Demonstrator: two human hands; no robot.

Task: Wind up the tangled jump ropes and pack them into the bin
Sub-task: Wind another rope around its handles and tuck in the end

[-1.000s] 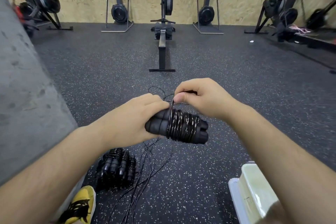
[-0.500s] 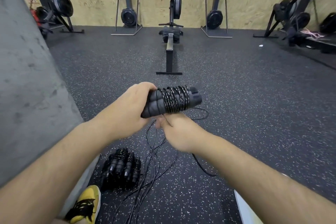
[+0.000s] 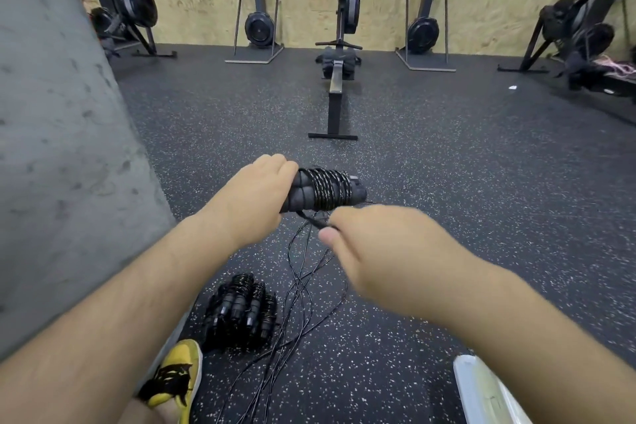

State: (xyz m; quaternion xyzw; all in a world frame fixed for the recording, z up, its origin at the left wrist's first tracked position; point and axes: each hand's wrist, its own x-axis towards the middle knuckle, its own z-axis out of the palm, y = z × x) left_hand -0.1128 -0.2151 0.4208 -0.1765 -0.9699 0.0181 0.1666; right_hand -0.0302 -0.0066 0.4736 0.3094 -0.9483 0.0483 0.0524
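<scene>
Head view. The left hand (image 3: 254, 193) is closed around one end of a pair of black handles (image 3: 299, 194) held side by side, roughly level and pointing away to the right. The jump rope cord (image 3: 327, 188) is wound in tight turns around the middle of the handles. The free length of the cord leaves the underside of the bundle and runs into the right hand (image 3: 378, 251), which is blurred. Its fingers are curled and its thumb (image 3: 327, 236) meets the cord, so it pinches the cord just below the handles.

Compared with one second ago, the right hand has passed from above the bundle to below it. Compared with half a second ago, it sits slightly further right. The handles appear higher in the frame than one second ago.

Loose cords (image 3: 296, 286) hang down and trail across the speckled floor (image 3: 447, 182). Wound ropes (image 3: 241, 310) lie in a pile on the floor beside a yellow shoe (image 3: 175, 375). The bin (image 3: 481, 392) shows only as a pale corner at the lower right, less of it than one second ago. A rowing machine (image 3: 339, 55) stands ahead.
</scene>
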